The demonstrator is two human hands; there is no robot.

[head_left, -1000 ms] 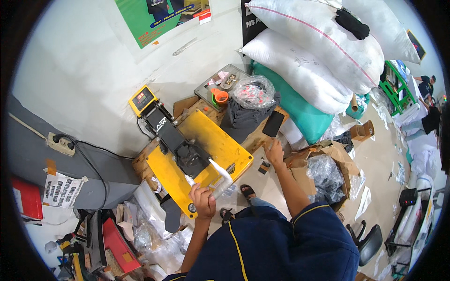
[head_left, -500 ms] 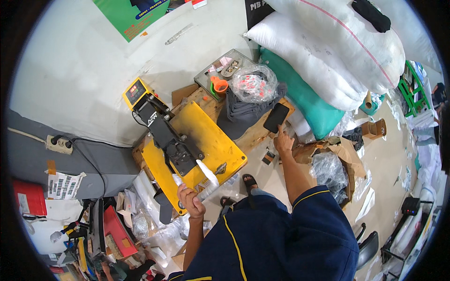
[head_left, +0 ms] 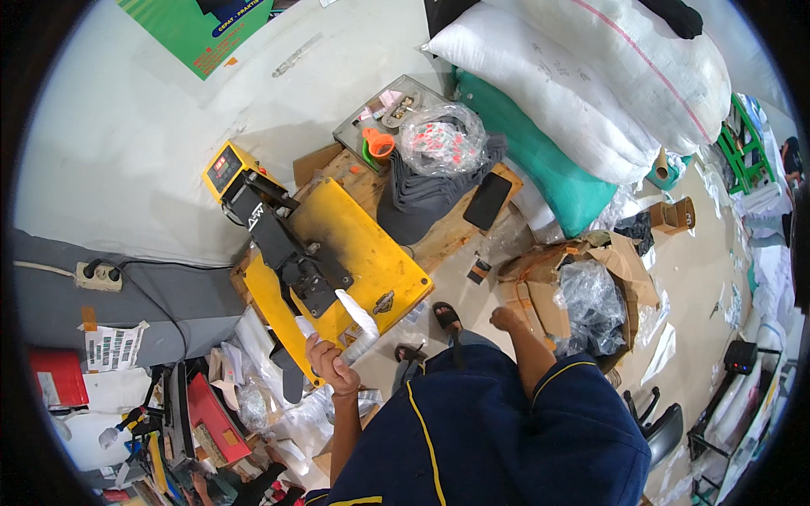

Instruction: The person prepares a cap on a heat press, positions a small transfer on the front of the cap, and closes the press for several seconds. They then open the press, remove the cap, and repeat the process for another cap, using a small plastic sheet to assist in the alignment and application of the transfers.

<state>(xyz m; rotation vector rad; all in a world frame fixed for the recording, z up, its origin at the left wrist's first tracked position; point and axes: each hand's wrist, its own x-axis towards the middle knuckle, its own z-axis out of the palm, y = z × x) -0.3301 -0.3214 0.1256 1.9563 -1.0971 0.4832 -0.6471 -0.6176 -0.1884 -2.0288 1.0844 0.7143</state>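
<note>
My left hand (head_left: 332,364) is wrapped round the white-wrapped handle (head_left: 363,331) of a yellow and black heat press (head_left: 363,240). The press has a small control box (head_left: 229,169) with a lit display. My right hand (head_left: 509,319) hangs in front of my body with its fingers curled in, and I see nothing in it. Beyond that hand a black phone (head_left: 493,201) lies on the wooden table (head_left: 451,240). Next to the phone sits a stack of dark grey fabric pieces (head_left: 422,198), with a clear plastic bag (head_left: 443,139) of red and white bits on top.
An open cardboard box (head_left: 540,295) with clear plastic stands right of my right hand. Large white sacks (head_left: 548,93) and a green sack (head_left: 540,160) are piled behind. An orange cup (head_left: 380,143) stands near a metal tray (head_left: 350,126). Clutter and a red box (head_left: 215,417) lie lower left.
My right hand has drawn back from the phone toward my body, and its fingers have curled in. The left hand stays on the press handle. The view has shifted slightly.
</note>
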